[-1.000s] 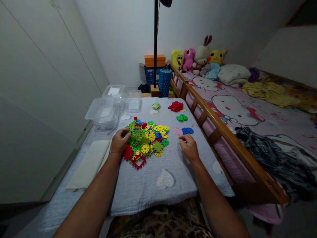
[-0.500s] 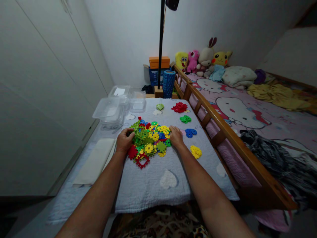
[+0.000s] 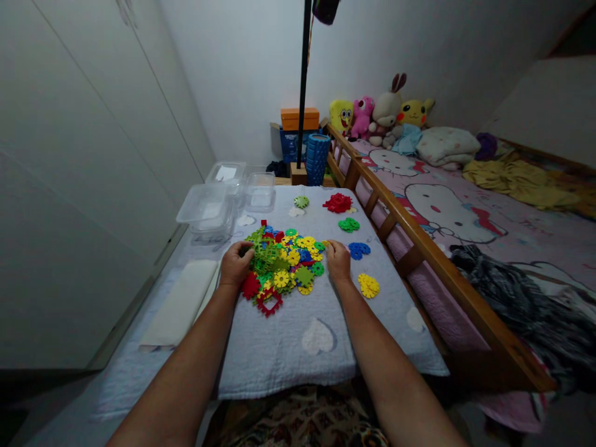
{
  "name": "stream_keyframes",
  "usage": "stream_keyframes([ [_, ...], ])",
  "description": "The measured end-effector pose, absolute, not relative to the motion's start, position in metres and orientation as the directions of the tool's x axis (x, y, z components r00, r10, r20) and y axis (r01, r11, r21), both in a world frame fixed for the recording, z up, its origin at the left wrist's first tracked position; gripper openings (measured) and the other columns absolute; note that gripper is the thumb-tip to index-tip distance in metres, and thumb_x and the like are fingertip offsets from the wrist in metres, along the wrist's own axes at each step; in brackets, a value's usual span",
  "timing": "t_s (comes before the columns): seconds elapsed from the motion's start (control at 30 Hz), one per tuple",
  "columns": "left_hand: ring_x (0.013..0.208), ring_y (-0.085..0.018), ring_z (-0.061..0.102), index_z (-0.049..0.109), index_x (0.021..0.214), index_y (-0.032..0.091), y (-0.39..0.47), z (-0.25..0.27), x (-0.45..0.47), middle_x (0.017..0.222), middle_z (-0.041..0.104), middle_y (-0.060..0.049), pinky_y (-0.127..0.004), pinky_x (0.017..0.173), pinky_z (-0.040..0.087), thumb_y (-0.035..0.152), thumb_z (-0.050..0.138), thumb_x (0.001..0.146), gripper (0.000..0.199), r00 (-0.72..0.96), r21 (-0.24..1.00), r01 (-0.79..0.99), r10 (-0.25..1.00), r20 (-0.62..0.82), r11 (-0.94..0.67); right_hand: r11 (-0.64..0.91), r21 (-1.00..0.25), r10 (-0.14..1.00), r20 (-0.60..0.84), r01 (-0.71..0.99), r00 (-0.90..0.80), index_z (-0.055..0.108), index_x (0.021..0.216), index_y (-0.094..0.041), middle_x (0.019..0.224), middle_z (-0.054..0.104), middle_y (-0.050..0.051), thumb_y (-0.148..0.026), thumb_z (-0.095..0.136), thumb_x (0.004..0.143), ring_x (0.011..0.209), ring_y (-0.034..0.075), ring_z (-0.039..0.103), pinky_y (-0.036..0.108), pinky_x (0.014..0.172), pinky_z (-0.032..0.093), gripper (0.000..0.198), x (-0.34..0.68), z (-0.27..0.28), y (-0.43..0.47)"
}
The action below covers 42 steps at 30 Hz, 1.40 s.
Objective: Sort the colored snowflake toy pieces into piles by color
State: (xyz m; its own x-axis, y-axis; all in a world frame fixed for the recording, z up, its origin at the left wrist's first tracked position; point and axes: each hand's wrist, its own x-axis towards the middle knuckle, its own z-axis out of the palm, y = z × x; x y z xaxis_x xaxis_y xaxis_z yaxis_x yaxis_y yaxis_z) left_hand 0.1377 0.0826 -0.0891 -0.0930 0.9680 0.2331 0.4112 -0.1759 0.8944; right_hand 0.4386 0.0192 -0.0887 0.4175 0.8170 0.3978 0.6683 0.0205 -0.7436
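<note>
Pinching yellow snowflake disc (image 3: 325, 243) in right hand (image 3: 339, 262) | curling left hand (image 3: 236, 264) at green interlocking pieces (image 3: 266, 256), cannot tell if gripping

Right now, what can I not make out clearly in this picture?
In the head view:
Lower pieces of the mixed pile: hidden under upper ones.
Whether the left hand grips a piece: hidden by the hand itself.
Top of the black pole: cut off by the upper edge.
Lettering on the blue box: too small.

The toys (image 3: 281, 278) lie on the cloth (image 3: 279, 357), boxes (image 3: 212, 217) behind them to the left, the bed (image 3: 465, 186) to the right.
</note>
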Motion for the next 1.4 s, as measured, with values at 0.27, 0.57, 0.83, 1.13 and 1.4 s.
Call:
stream_keyframes([
  [0.27,0.084,-0.021,0.065,0.072,0.094,0.018,0.082,-0.088,0.138,0.090,0.072,-0.005,-0.032,0.081,0.052,0.040,0.060,0.073,0.033,-0.072,0.896,0.407,0.972,0.223,-0.175,0.042,-0.873,0.802,0.320,0.486,0.505,0.072,0.093,-0.017,0.093,0.073,0.010,-0.038,0.052,0.082,0.087,0.023,0.065,0.035,0.083,0.050,0.032,0.476,-0.054,-0.016],
  [0.57,0.081,-0.020,0.063,0.072,0.093,0.018,0.084,-0.089,0.138,0.085,0.070,-0.004,-0.031,0.078,0.053,0.041,0.061,0.071,0.034,-0.074,0.899,0.401,0.972,0.225,-0.178,-0.201,-0.872,0.851,0.071,0.446,0.521,0.070,0.085,-0.017,0.070,0.065,0.001,-0.039,0.061,0.071,0.064,0.018,0.058,0.028,0.059,0.043,0.027,0.533,-0.052,-0.072],
  [0.83,0.079,-0.019,0.063,0.072,0.090,0.018,0.080,-0.084,0.140,0.082,0.070,-0.003,-0.029,0.076,0.053,0.036,0.061,0.070,0.029,-0.081,0.894,0.411,0.969,0.232,-0.180,-0.270,-0.797,0.877,0.027,0.539,0.479,0.068,0.079,-0.019,0.073,0.069,0.004,-0.034,0.059,0.073,0.068,0.019,0.063,0.028,0.061,0.045,0.019,0.537,-0.061,-0.100],
  [1.13,0.077,-0.019,0.063,0.071,0.092,0.017,0.081,-0.086,0.139,0.084,0.070,-0.004,-0.029,0.073,0.053,0.039,0.062,0.070,0.032,-0.072,0.900,0.406,0.976,0.204,-0.158,-0.265,-0.520,0.889,0.195,0.812,0.415,0.069,0.077,-0.019,0.084,0.067,0.008,-0.024,0.055,0.077,0.084,0.022,0.060,0.034,0.083,0.044,0.015,0.522,-0.061,-0.100],
  [1.4,0.077,-0.019,0.063,0.070,0.090,0.018,0.080,-0.083,0.139,0.084,0.070,-0.004,-0.029,0.074,0.053,0.039,0.061,0.070,0.031,-0.074,0.902,0.402,0.977,0.201,-0.155,-0.265,-0.455,0.849,0.308,0.850,0.429,0.073,0.090,-0.020,0.102,0.069,0.011,-0.024,0.058,0.083,0.103,0.027,0.059,0.039,0.096,0.041,0.017,0.511,-0.060,-0.090],
])
